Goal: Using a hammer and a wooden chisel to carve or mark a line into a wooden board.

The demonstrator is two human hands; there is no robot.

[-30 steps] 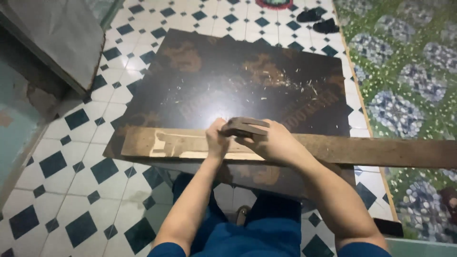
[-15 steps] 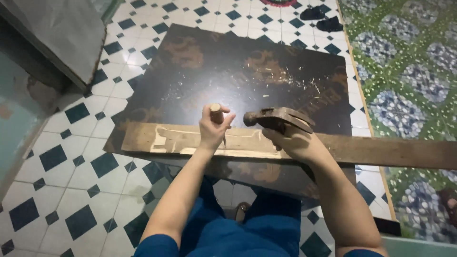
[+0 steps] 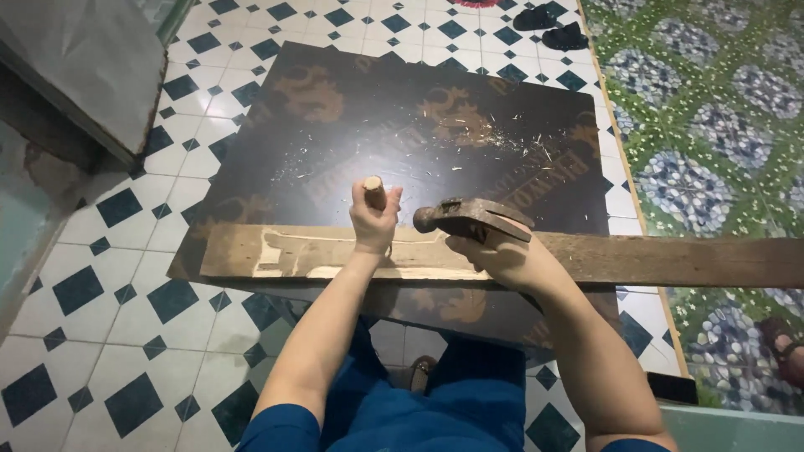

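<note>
A chiselling step on a long, weathered brown wooden plank (image 3: 653, 258) appears to be in hand. The plank is laid across a dark brown plywood board (image 3: 402, 125) that rests on the blue-and-white diamond-tiled floor (image 3: 92, 335), and pale patches where wood has been cut away are seen at the plank's left part, with light chips scattered over the board. The left hand (image 3: 374, 219) is closed in a fist around a round wooden-handled chisel (image 3: 373, 190), held roughly upright with its lower end hidden behind the fist at the plank's face. The fingers of the right hand (image 3: 500, 251) are wrapped tightly around the handle of a rusty brown steel claw hammer (image 3: 471, 218), whose head is held just beside the chisel's butt, level with it and apart from it. The next blow, as judged, calls for the hammer face to be brought squarely onto the butt while the chisel is kept steady. Dark sandals (image 3: 553, 27) lie at the far edge of the tiles.
</note>
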